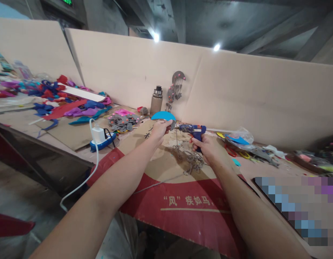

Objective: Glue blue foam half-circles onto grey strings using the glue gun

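Observation:
My right hand (205, 145) is wrapped around the handle of a blue glue gun (192, 130). Its nozzle points left, at a small grey piece (173, 125) pinched in the fingers of my left hand (162, 130). Whether nozzle and piece touch, I cannot tell. Just behind my left hand shows a blue curved piece (164, 115). Below the glue gun a tangle of grey cord (192, 161) lies on a red and tan printed cardboard sheet (144, 196).
A blue power strip (103, 142) with a white plug and cable stands left, near grey pieces with pink dots (124, 122). Colourful fabric scraps (77, 108) cover the far left. Behind stands a bottle (156, 102) beside a grey hanging ornament (177, 84). Scissors (245, 154) lie right.

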`<state>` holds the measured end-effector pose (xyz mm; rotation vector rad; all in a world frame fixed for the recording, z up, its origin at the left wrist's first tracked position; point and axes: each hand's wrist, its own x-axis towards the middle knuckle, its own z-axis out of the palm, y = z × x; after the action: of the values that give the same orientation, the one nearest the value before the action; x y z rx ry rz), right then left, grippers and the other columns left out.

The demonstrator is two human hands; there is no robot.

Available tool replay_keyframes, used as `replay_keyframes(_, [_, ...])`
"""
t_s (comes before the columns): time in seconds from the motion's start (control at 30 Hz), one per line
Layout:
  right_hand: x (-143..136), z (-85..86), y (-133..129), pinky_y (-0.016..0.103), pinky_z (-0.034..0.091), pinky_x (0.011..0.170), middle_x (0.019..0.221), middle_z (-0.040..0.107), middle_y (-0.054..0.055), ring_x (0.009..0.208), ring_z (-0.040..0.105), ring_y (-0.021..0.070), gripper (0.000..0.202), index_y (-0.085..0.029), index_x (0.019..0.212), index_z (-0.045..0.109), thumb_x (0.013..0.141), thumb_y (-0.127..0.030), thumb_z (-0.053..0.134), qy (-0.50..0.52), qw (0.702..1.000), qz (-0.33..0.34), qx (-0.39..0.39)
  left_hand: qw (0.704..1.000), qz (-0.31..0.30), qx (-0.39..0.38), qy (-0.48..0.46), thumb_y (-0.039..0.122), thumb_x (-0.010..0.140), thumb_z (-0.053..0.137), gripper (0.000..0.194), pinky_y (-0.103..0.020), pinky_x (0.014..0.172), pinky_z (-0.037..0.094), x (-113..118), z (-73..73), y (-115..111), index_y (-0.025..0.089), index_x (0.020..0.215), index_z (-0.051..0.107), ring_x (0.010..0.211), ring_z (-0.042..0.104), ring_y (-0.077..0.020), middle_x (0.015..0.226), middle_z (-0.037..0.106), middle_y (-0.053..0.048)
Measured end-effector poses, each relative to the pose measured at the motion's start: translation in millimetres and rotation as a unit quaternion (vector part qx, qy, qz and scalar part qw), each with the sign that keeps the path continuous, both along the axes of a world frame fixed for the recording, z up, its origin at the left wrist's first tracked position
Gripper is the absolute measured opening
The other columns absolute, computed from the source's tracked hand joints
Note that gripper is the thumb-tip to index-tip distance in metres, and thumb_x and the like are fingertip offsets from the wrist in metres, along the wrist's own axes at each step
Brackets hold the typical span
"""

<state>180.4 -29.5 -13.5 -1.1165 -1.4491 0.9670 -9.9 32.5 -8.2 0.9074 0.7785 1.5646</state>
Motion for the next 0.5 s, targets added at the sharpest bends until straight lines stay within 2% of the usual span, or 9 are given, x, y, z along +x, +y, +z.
replay_keyframes(0.23, [-1.7,1.4,-1.4,0.028,0.037,0.052,0.067,0.053,-0.003,0.053,0.043,0.0111,0.028,-0.024,0.079,0.049,0.069,-0.044,0.065,-0.053,0.999,0.007,-0.001,0.999,-0.003,-0.024,-0.03,0.02,0.066,0.076,0.022,-0.019,0.046,0.029,0.3,3.8,-1.2,0.015,0.066,0.055,0.049,0.047,-0.0048,0.057,0.056,0.004])
replay_keyframes(0.5, [-0.7,1.9,-1.6,0.026,0.038,0.052,0.075,0.055,-0.002,0.054,0.041,0.009,0.035,-0.022,0.085,0.049,0.065,-0.045,0.066,-0.021,1.0,0.005,0.007,0.999,-0.006,-0.023,-0.031,0.019,0.069,0.074,0.018,-0.018,0.044,0.028,-0.5,2.3,1.2,0.014,0.068,0.056,0.048,0.045,-0.0043,0.057,0.055,0.003])
